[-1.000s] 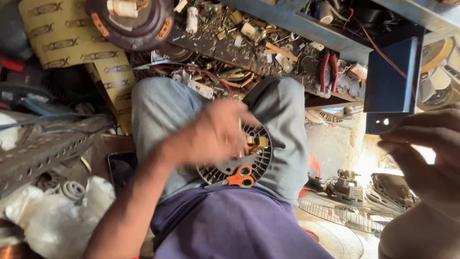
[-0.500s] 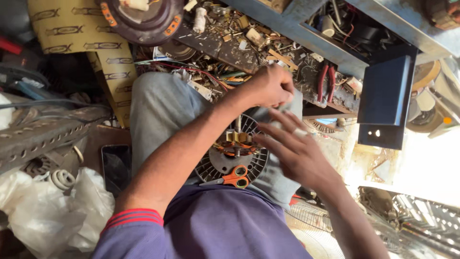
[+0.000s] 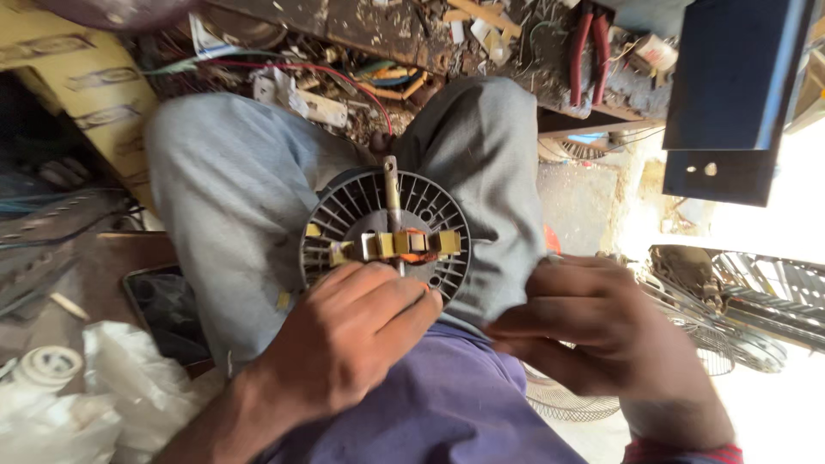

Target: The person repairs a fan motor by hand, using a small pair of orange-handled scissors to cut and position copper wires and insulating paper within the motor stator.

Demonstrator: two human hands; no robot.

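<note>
1. Cluttered repair corner, floor-level: a dark, worn wooden bench (image 3: 361,26) runs along the far side, littered with wire scraps, small parts and splinters of wood.
2. Red-handled pliers (image 3: 589,51) lie on the bench at far right; a red wire (image 3: 344,77) loops out of the tangle towards the knees.
3. A person sits with grey trouser legs (image 3: 232,198) apart and a purple shirt (image 3: 430,412) at the near edge.
4. Fan motor (image 3: 385,236) rests in the lap between the knees: round, ribbed metal housing with radial slots, dull grey, a bare steel shaft (image 3: 392,189) pointing to the far side, brass-coloured laminations and copper winding across its middle.
5. Left hand (image 3: 344,339): fingers curled together and pressed on the near rim of the motor, covering its lower part. Whether anything is pinched under them cannot be told.
6. Right hand (image 3: 601,331): just right of the motor, apart from it, fingers drawn together with the tips pointing left; what lies between the tips, if anything, is hidden.
7. Left side: yellow patterned cardboard (image 3: 82,94), a dark phone (image 3: 163,305) flat on a brown surface, crumpled white plastic bag (image 3: 129,387) nearest.
8. Right side: dark blue metal panel (image 3: 730,94) with two small holes; wire fan guards (image 3: 730,309), thin and round, stacked on the sunlit floor.
</note>
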